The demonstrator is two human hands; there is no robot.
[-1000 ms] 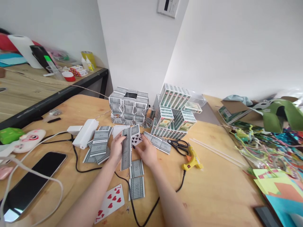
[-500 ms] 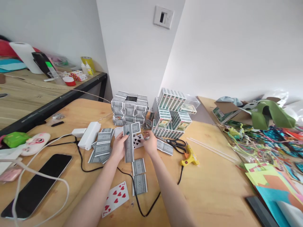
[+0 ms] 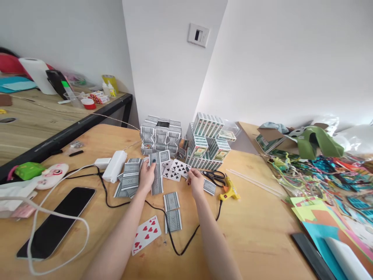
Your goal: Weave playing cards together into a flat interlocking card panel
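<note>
My left hand (image 3: pixel 147 177) is closed on a long piece made of playing cards (image 3: pixel 157 179), its grey patterned backs facing me. Fanned out to its right are face-up club cards (image 3: pixel 178 169). At their right corner my right hand (image 3: pixel 196 182) is pinched on a playing card with black clubs. Below, two cards with grey backs (image 3: pixel 173 219) lie end to end, beside a seven of hearts (image 3: pixel 147 234). Several folded cards (image 3: pixel 130 177) are piled left of my left hand. Behind stands a hollow structure built from cards (image 3: pixel 161 136).
Card boxes (image 3: pixel 206 142) are stacked behind my right hand. Black scissors (image 3: pixel 215 177) and a yellow glue gun (image 3: pixel 230 189) lie to the right; the gun's black cord (image 3: pixel 186 249) loops across the front. A phone (image 3: pixel 58 221), white cable and power strip (image 3: pixel 115 166) are at left.
My right hand has moved right and toward me, drawing a club card outward so more club faces show. My left hand still holds the card piece. The view has shifted slightly.
</note>
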